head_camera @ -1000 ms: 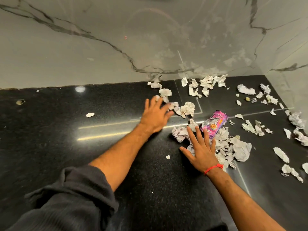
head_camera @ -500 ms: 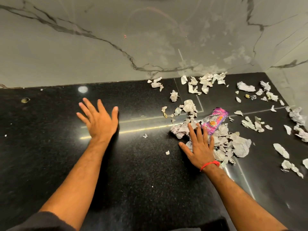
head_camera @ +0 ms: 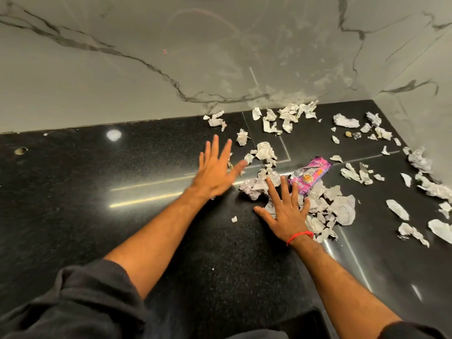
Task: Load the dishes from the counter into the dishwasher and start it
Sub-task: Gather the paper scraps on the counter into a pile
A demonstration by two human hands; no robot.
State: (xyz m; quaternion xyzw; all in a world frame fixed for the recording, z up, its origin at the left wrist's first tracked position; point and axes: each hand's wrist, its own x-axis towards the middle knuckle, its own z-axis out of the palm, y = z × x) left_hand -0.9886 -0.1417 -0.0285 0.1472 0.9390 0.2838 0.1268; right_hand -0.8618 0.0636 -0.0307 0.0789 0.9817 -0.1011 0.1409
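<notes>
Hands spread flat on a polished black speckled counter strewn with crumpled paper scraps.
Left hand lies open, fingers straight, pointing away toward the veined marble wall; right hand, red thread at the wrist, presses splayed on the scrap pile. Just beyond its fingertips lies a glossy pink wrapper, long axis running near-left to far-right. No dishes in view.
</notes>
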